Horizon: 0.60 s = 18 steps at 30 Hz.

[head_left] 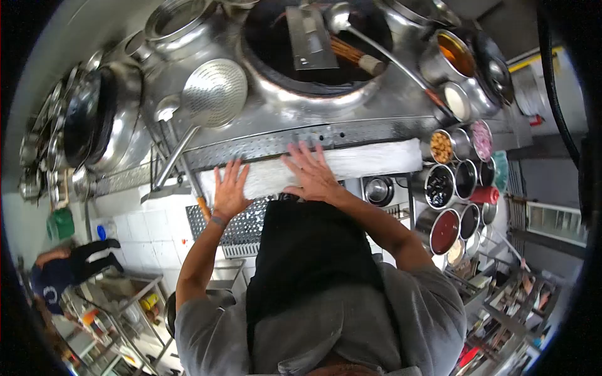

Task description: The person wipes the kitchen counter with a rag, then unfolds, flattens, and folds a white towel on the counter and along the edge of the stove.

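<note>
Your only camera looked forward and steeply down from your head, close above your apron point(307, 263), taking in the stove point(276, 122) beyond.

Brushed stainless-steel counter point(269, 116) across upper frame, glossy, with bright white highlights. Square white floor tiles point(141, 229) at left of centre, pale grout lines. Black perforated floor mat point(241, 219) below counter. Grey metal-framed rack point(148, 289), cluttered shelves, lower left. More dark metal racks point(501, 319), crowded, lower right. Smooth grey wall point(81, 31) upper left. White-framed panel point(555, 224) at right edge; window or vent, cannot tell. Cool, whitish light.
</note>
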Motion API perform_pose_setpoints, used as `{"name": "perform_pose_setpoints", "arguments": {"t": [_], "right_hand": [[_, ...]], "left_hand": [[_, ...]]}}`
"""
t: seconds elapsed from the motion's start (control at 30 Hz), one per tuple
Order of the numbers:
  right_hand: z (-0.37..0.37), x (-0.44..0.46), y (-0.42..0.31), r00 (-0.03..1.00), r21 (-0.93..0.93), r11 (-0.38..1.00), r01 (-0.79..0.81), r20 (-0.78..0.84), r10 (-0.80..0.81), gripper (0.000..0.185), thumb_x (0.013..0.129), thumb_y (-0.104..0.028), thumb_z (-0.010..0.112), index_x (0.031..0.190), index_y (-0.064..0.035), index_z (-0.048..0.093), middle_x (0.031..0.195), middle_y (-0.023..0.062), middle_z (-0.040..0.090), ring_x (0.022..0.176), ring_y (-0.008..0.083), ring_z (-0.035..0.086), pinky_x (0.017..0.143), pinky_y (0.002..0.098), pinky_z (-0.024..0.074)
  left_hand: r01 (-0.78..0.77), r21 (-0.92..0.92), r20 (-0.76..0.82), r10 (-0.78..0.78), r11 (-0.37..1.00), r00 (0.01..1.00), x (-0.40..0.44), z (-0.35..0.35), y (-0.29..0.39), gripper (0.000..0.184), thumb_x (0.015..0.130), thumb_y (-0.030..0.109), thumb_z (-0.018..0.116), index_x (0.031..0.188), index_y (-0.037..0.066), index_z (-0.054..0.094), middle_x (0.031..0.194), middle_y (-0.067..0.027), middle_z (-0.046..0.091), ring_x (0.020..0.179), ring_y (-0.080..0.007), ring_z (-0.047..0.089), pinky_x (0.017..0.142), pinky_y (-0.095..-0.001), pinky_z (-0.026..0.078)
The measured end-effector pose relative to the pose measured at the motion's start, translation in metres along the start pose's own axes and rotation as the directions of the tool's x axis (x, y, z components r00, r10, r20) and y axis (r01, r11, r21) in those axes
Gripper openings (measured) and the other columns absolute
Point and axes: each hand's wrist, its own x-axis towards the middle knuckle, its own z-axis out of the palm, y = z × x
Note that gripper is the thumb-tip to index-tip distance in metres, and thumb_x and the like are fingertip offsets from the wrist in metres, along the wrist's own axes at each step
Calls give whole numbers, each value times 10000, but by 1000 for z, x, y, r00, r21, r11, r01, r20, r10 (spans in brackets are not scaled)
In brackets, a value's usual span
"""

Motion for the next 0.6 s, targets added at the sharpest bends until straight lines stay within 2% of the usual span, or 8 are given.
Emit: {"name": "perform_pose_setpoints", "arguments": {"t": [0.07, 0.17, 0.2, 0.27, 0.33, 0.43, 0.47, 0.6], "right_hand": [[-4, -26, 24, 984, -46, 984, -171, -64, 168, 898, 916, -665, 549, 1562, -78, 337, 1663, 187, 199, 1534, 415, 156, 1188, 679, 118], [3, -59, 47, 996, -29, 997, -70, 44, 72, 884, 926, -645, 550, 1562, -72, 332, 1667, 194, 179, 1537, 415, 143, 1191, 676, 100], [6, -64, 50, 997, 42, 996, -81, -7, 82, 849, 942, -612, 549, 1562, -75, 333, 1663, 201, 181, 1538, 419, 136, 1184, 690, 93], [-14, -61, 56, 971, -53, 974, -218, -111, 211, 826, 950, -583, 551, 1562, -73, 333, 1657, 205, 196, 1533, 431, 143, 1178, 698, 102], [-24, -63, 73, 895, -69, 920, -385, -272, 354, 791, 953, -543, 562, 1553, -72, 353, 1634, 221, 248, 1514, 457, 184, 1153, 727, 134], [14, -82, 120, 800, -111, 821, -560, -329, 501, 757, 950, -534, 567, 1527, -74, 401, 1604, 233, 303, 1494, 480, 214, 1120, 757, 168], [10, -83, 124, 816, -105, 841, -531, -328, 475, 713, 955, -539, 559, 1496, -87, 452, 1564, 234, 368, 1472, 497, 244, 1089, 780, 199], [13, -75, 123, 782, -110, 804, -585, -340, 523, 686, 965, -557, 532, 1491, -121, 466, 1555, 226, 382, 1468, 488, 263, 1101, 765, 206]], "left_hand": [[15, 11, 0, -15, 1000, 1000, 2, 2, 2, 1095, 581, 444, 906, 1495, 81, 425, 1595, -174, 327, 1519, -373, 228, 1212, -650, 87], [31, 15, 7, -31, 999, 999, 4, 0, 7, 1135, 566, 490, 908, 1508, 91, 416, 1615, -206, 283, 1524, -398, 198, 1189, -691, 73], [61, 24, 27, -62, 998, 998, 3, -1, 12, 1145, 564, 481, 910, 1520, 105, 405, 1622, -212, 268, 1527, -402, 184, 1178, -709, 72], [86, 50, 77, -89, 995, 993, 7, -22, 35, 1163, 584, 531, 890, 1548, 133, 375, 1633, -250, 222, 1530, -436, 143, 1138, -763, 59], [-109, -24, -22, 108, 994, 994, 17, -13, 61, 1113, 633, 570, 856, 1552, 164, 377, 1644, -226, 210, 1529, -431, 148, 1151, -741, 89], [-357, -141, -109, 344, 923, 933, 50, 2, 119, 1044, 681, 552, 836, 1547, 176, 390, 1647, -187, 227, 1532, -398, 167, 1178, -692, 117], [-430, -177, -141, 410, 885, 901, 61, 9, 132, 1022, 696, 545, 830, 1545, 179, 394, 1646, -176, 234, 1532, -388, 174, 1187, -676, 123], [-401, -136, -92, 392, 906, 916, 94, 28, 145, 976, 713, 530, 821, 1529, 173, 421, 1632, -162, 270, 1524, -365, 203, 1204, -643, 127]]}}
